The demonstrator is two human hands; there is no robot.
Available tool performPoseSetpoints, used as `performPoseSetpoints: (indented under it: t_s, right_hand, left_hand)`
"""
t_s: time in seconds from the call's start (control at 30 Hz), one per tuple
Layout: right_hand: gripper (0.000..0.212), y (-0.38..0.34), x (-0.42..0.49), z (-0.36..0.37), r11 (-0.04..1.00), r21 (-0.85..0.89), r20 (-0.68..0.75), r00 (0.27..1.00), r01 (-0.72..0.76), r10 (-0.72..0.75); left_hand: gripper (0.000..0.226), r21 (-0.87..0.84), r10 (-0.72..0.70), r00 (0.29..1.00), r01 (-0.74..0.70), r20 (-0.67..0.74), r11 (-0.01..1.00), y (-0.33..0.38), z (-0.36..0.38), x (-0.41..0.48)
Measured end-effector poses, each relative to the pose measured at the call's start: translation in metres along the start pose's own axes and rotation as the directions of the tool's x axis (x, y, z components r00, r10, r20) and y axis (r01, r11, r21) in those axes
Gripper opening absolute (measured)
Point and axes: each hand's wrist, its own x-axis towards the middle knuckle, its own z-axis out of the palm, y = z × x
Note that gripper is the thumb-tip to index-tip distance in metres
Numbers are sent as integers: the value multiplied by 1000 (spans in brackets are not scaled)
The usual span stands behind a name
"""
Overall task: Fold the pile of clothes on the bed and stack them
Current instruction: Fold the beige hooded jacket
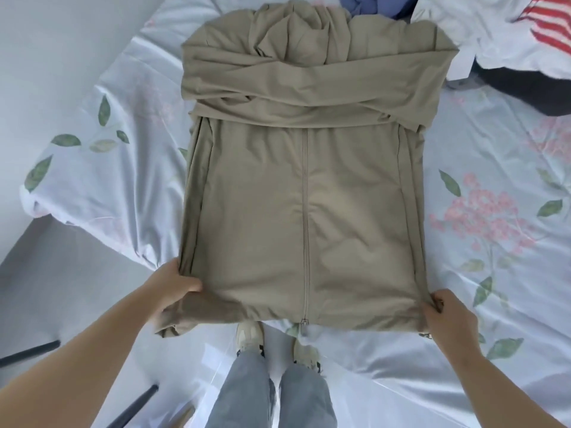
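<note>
Your tan, thin-fabric zip-front jacket (309, 196) lies spread flat on the bed, front side up. Its closed zip (306, 227) runs straight down the middle toward you. Both sleeves (309, 94) are folded across the chest in a broad band, one over the other, and the hood (293, 29) is bunched in loose folds at the far end. The side edges are tucked inward, so the body makes a rough rectangle.

Your left hand (173, 288) grips the near left corner of the hem. The thumb lies on top of the cloth and the fingers curl beneath it, where they are hidden. That corner is lifted slightly and sags below your hand. Your right hand (445, 313) pinches the near right corner of the hem between the thumb and curled fingers. The hem between your hands hangs just past the bed's near edge.

The bed wears a white sheet printed with pink blossoms and green leaves (494, 149). Beyond the jacket, at the far right, the unfolded clothes lie heaped together: a blue garment (367, 4) just behind the hood, a crumpled white garment (482, 29), a red-and-white striped piece (550, 29) and a dark garment (519, 88) under the white one.

Below the hem you can see your grey-blue jeans (272, 393) and pale shoes (248, 335).
</note>
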Motion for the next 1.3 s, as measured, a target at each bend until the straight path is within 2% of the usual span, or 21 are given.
performPoseSetpoints:
  t_s: [0.1, 0.17, 0.23, 0.3, 0.37, 0.43, 0.47, 0.5, 0.53, 0.57, 0.6, 0.7, 0.8, 0.9, 0.97, 1.03, 1.07, 1.13, 1.17, 1.23, 1.3]
  right_hand:
    - [11, 15, 4, -11, 994, 35, -34, 994, -107, 108]
    - [12, 24, 4, -17, 983, 43, 11, 984, -177, 177]
    - [16, 26, -1, -18, 983, -77, 50, 984, -165, 170]
    - [27, 21, -7, -15, 960, -270, -76, 996, -73, 54]
    - [34, 10, -13, -4, 927, -324, -219, 938, 189, -267]
    - [32, -2, -22, 15, 766, -302, -178, 756, 568, -630]
    - [29, -6, -28, 26, 649, -287, -106, 650, 704, -752]
    - [30, -8, -33, 36, 556, -286, -11, 578, 780, -816]
    - [37, -9, -36, 44, 498, -309, 97, 547, 810, -831]
    - [49, -7, -37, 51, 457, -351, 208, 543, 818, -813]
    - [63, -4, -36, 58, 424, -396, 293, 550, 814, -782]
    - [89, -3, -28, 60, 414, -453, 372, 589, 790, -717]
    - [87, -8, -14, 52, 420, -467, 324, 593, 778, -737]
    - [62, -11, -6, 50, 333, -507, 225, 495, 795, -839]
    - [41, -17, -3, 47, 325, -502, 183, 465, 802, -866]
    - [27, -28, -5, 38, 381, -496, 212, 534, 780, -818]
    - [28, -36, -7, 32, 409, -498, 230, 571, 765, -788]
    - [35, -49, -8, 19, 475, -511, 280, 661, 716, -696]
    - [28, -56, -6, 13, 507, -506, 269, 686, 698, -676]
    - [17, -71, 1, 1, 620, -414, 300, 743, 666, -598]
    - [5, -88, 7, -11, 691, -333, 297, 767, 642, -570]
  left_hand:
    - [13, -99, -90, 994, 84, -58, 991, -10, -3, -9]
    - [12, -32, -91, 987, 87, -136, 996, -21, 1, -16]
    - [23, 92, -65, 972, 88, -227, 992, -28, 10, -21]
    - [50, 250, 2, 937, 91, -350, 964, -29, 26, -28]
    - [68, 441, 219, 867, 0, -447, 898, -25, 47, -37]
    - [68, 567, 535, 763, -275, -363, 777, -21, 74, -45]
    - [69, 632, 673, 696, -409, -251, 658, -22, 89, -46]
    - [71, 692, 783, 610, -514, -121, 507, -27, 105, -45]
    - [72, 741, 824, 566, -561, 17, 369, -30, 118, -46]
    - [73, 773, 837, 533, -581, 125, 254, -34, 130, -45]
    - [77, 793, 819, 540, -578, 195, 193, -35, 136, -45]
    - [64, 845, 840, 505, -522, 199, 114, -32, 136, -33]
    - [64, 857, 883, 415, -514, 220, 28, -18, 122, -22]
    - [68, 834, 867, 388, -549, 313, -55, -7, 109, -16]
    - [65, 822, 834, 436, -568, 337, -35, 5, 100, -21]
    - [51, 813, 765, 553, -579, 330, 67, 19, 93, -28]
    - [43, 816, 710, 631, -561, 314, 138, 25, 90, -26]
    - [32, 801, 591, 781, -479, 202, 359, 45, 86, -26]
    - [31, 753, 562, 814, -460, 146, 471, 54, 83, -26]
    - [28, 631, 532, 842, -464, 95, 622, 72, 74, -25]
    - [18, 568, 545, 832, -502, 109, 653, 86, 65, -25]
